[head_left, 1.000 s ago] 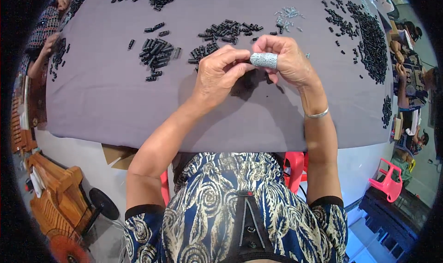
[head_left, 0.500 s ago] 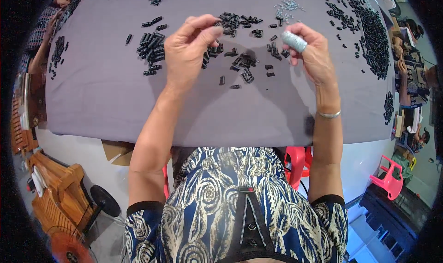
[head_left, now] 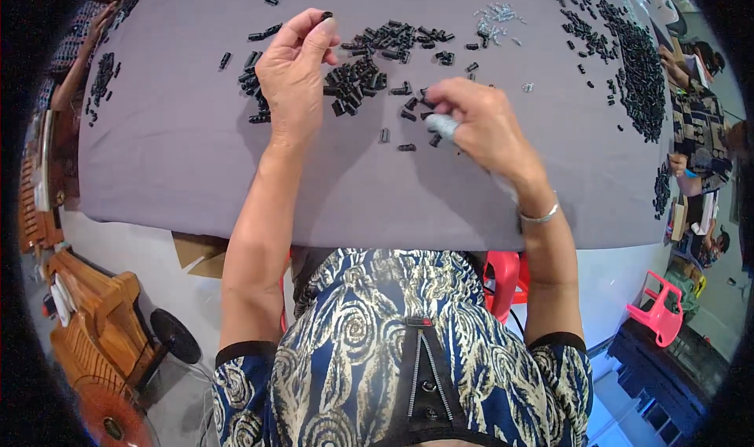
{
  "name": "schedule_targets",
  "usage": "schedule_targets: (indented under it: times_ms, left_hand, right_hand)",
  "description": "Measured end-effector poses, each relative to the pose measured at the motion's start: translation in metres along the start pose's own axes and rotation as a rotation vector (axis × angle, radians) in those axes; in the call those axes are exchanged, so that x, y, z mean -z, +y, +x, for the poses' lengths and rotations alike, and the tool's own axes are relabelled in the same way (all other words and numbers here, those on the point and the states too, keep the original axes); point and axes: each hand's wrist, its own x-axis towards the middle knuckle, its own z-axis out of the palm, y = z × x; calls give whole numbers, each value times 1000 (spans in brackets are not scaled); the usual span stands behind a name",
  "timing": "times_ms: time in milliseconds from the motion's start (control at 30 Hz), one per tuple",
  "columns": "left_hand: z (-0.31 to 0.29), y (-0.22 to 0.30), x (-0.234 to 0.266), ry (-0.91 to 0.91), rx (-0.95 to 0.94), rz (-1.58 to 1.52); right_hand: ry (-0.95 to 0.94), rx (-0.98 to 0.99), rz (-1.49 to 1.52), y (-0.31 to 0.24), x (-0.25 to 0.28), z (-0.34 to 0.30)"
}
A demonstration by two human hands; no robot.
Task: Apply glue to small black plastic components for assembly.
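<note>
My left hand (head_left: 297,74) is raised over the table, its thumb and fingers pinched on a small black cylindrical piece (head_left: 327,15). Silvery tape (head_left: 443,126) wraps the thumb of my right hand (head_left: 488,125). That hand reaches down with curled, slightly blurred fingers among a few loose black pieces (head_left: 408,116); whether it grips one cannot be made out. Between the hands lies a heap of black cylindrical pieces (head_left: 355,84), with another spread (head_left: 389,39) just beyond. More black pieces (head_left: 253,78) lie partly hidden behind my left hand.
A grey cloth (head_left: 173,164) covers the table. Small silvery screw-like parts (head_left: 496,19) lie farther off, right of centre. A large black pile (head_left: 640,70) runs along the right edge. Other people sit at both sides. A pink stool (head_left: 661,310) and a fan (head_left: 114,423) stand below.
My right hand has swung left and nearer, down to the loose black pieces. My left hand has lifted slightly away and left, and a black piece now shows at its fingertips.
</note>
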Motion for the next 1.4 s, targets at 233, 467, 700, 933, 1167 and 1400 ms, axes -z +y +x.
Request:
schedule_targets:
  times_ms: [233,467,700,933,1167,1400]
  left_hand:
    - [-4,3,-3,-51,20,16]
    - [1,0,1,13,11,24]
    - [-1,4,-1,5,9,42]
    - [0,7,0,23,1,2]
    - [4,5,1,44,-31,-4]
    - [9,1,9,66,-36,-39]
  right_hand:
    - [139,-338,111,30,42,-7]
    - [245,-331,226,41,47,-9]
    - [341,-397,297,49,48,-15]
    - [242,-382,346,36,37,-12]
    - [-21,48,182,-5,-8,18]
    - [-2,369,-7,-14,-57,58]
